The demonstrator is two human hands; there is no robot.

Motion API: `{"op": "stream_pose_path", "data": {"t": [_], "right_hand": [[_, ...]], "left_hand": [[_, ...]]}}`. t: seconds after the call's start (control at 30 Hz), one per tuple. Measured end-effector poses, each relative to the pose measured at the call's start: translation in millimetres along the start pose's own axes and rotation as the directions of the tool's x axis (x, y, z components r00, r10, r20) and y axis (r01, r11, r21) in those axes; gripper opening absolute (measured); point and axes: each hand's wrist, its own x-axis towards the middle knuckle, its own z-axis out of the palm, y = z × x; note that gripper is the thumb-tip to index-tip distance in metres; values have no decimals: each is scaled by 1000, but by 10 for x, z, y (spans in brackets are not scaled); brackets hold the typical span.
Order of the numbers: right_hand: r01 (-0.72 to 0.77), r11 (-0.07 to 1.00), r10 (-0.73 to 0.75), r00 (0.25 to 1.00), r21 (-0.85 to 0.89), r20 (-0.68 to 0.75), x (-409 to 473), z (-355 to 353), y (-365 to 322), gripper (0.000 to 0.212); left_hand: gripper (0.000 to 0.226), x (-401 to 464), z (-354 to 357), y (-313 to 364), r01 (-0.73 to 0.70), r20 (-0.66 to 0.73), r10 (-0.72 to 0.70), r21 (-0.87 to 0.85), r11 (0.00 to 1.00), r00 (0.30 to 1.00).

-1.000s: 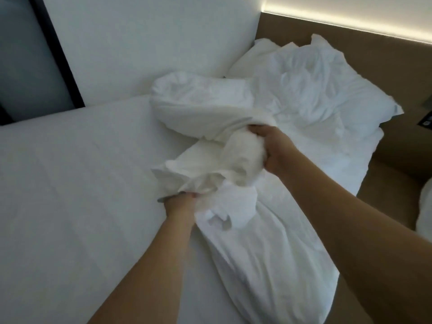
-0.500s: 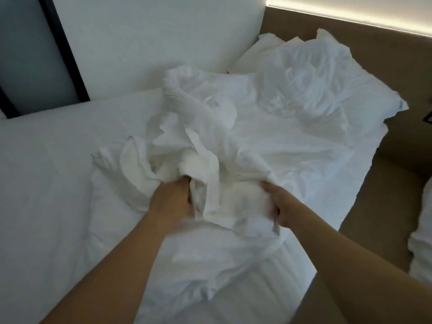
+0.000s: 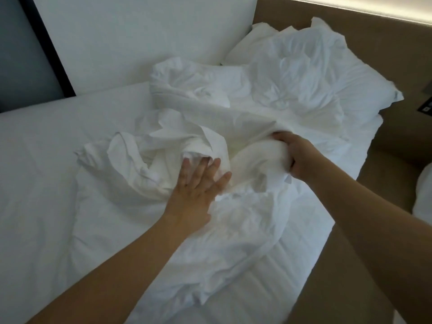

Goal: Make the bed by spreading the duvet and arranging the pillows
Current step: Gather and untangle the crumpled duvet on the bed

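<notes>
Here the white duvet point(image 3: 233, 206) lies bunched and crumpled over the right half of the bed point(image 3: 42, 160), its heap running from near the head end down toward the foot edge on the right side; the left half of the mattress shows bare smooth sheet. Left hand point(image 3: 196, 190) lies flat on top of the crumpled duvet near the middle of the bed, fingers point(image 3: 201, 169) straight and spread wide, palm down, pressing the cloth, not gripping. Right hand point(image 3: 297, 155) is further toward the right edge, fingers curled tight around a thick fold of the duvet, thumb side hidden in fabric; that fold is lifted slightly off the mattress. Both forearms are bare and reach in from the foot side. A pillow point(image 3: 327, 73) sits at the head-right corner, leaning against the brown headboard point(image 3: 385, 38), wrinkled, partly overlapped by the duvet's upper end; a second white pillow corner pokes out behind it, cannot tell its full extent. At the right foot corner the quilted mattress cover point(image 3: 268, 288) is exposed beside the duvet edge. Light strip point(image 3: 350, 5) glows along the top of the headboard. Brown floor point(image 3: 350, 265) runs beside the bed's right edge.
</notes>
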Motion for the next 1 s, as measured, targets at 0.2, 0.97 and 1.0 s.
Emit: {"op": "stream_pose_path", "data": {"t": [0.2,0.97,1.0], "right_hand": [[-32,998,27,996,-61,-88,60,-182,-20,38],[-336,938,344,934,-89,98,124,186,488,36],[-278,960,273,957,41,100,247,211,356,27]], "left_hand": [[20,484,-110,-104,21,-84,4,296,955,996],[114,176,80,187,195,740,-144,17,981,658],[104,171,60,135,141,719,-141,60,988,680]]}}
